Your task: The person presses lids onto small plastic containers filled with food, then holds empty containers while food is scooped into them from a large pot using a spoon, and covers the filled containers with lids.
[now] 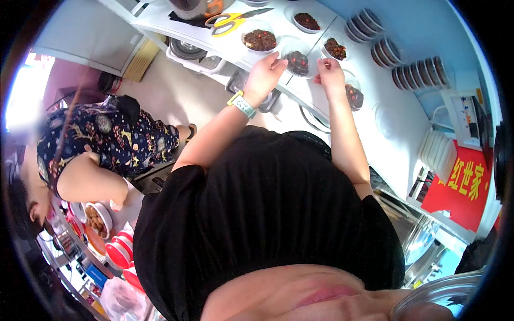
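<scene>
A round clear plastic bowl (297, 63) holding dark food with red bits stands on the white counter between my hands. Its contents look hazy, as if under a clear lid, but I cannot tell for sure. My left hand (266, 74), with a pale watch on the wrist, pinches at the near left rim. On the opposite side, the bent fingers of my right hand (329, 75) are at the rim. Close by are a bowl of dark food (259, 40) beyond my left hand, another bowl (335, 48) just past my right fingers, and a third (354, 97) beside my right wrist.
Yellow-handled scissors (229, 22) lie on the white counter (390, 155). Stacked filled containers (420, 74) line the wall. Another bowl (307, 22) stands farther back. A person in a patterned garment (107, 134) is at the left, beside red-lidded tubs (119, 253).
</scene>
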`<state>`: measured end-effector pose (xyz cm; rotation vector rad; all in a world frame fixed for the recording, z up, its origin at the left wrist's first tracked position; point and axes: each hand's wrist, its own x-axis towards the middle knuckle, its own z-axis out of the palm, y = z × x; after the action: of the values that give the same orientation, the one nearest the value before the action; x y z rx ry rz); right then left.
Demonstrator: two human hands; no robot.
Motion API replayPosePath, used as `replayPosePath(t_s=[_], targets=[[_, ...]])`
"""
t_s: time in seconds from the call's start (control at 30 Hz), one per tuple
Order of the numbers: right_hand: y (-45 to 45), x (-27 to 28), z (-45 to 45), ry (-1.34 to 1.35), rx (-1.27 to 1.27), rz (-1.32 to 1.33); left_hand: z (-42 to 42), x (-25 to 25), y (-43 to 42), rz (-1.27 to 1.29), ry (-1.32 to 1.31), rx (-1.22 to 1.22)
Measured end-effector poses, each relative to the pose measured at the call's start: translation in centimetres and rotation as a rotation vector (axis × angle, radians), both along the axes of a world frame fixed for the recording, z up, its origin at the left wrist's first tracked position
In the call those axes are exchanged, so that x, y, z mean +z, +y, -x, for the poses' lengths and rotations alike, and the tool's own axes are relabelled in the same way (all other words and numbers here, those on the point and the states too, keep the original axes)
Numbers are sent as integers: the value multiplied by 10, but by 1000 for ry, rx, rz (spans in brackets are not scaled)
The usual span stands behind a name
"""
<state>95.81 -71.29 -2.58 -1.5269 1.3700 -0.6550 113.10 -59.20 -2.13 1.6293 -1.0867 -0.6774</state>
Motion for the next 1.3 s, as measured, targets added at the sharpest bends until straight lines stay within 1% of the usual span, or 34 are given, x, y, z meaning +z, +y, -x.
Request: replayPosePath(t_s=[0.13,0.2,0.23,0.3,0.33,0.4,0.47,0.53,0.57,0.6,0.63,0.67,0.7,0.73,0.77,0.8,0.83,0.87,0.9,0.93,0.97,1.0,1.03,1.07,1.1,1.13,1.17,1.2,1.23,1.27,1.3], targets=[[4,0,3,54,12,-61,-4,5,-4,-86,23,-87],[12,0,4,-59,-29,-189,-4,-8,-6,-37,20,-74],[18,2,6,-56,-36,-190,-2,-14,-6,-38,23,-80],[30,8,12,-341,42,-257,3,-25,-7,143,175,-20],[38,12,12,-336,40,-261,8,-23,-6,139,180,-20],[56,23,9,-668,145,-316,19,-8,-2,261,707,17],[68,42,9,-678,187,-338,15,6,7,268,576,11],[71,69,9,-483,196,-332,7,16,14,177,206,-52],[66,62,8,-391,194,-304,5,19,17,173,209,-48],[60,53,6,-389,193,-311,4,21,19,147,178,-98],[57,51,-1,-442,241,-224,2,23,21,122,146,-149],[57,52,-5,-494,289,-133,-1,27,22,120,146,-147],[60,55,-4,-555,220,-330,-5,32,22,48,216,-209],[60,51,-3,-553,222,-333,-6,34,23,-24,287,-269],[58,43,-4,-568,204,-268,-2,30,23,-24,289,-265],[56,37,-4,-583,187,-200,3,23,22,62,361,-181],[57,35,-5,-580,191,-200,8,19,21,149,434,-97],[59,34,-5,-551,138,-158,14,29,24,151,435,-94],[60,34,-6,-522,87,-117,22,41,32,82,568,-67],[62,37,-5,-523,92,-117,26,48,37,12,700,-39],[64,41,-3,-599,100,-261,17,40,35,16,425,-91],[66,46,-1,-672,108,-405,8,40,35,19,423,-88],[65,59,4,-718,165,-472,1,43,34,-57,387,-214],[61,56,6,-717,167,-470,-2,46,33,-134,351,-340],[56,49,6,-648,198,-476,1,50,34,-132,351,-339],[54,47,6,-580,227,-483,9,58,37,-101,424,-258],[56,47,7,-539,208,-399,17,63,39,-71,496,-177],[56,44,5,-539,209,-398,27,51,40,-70,496,-177],[55,36,3,-584,94,-319,39,28,42,34,368,-154],[57,30,1,-627,-21,-240,48,26,42,137,241,-129],[62,24,0,-589,12,-83,54,24,39,317,251,-77]])
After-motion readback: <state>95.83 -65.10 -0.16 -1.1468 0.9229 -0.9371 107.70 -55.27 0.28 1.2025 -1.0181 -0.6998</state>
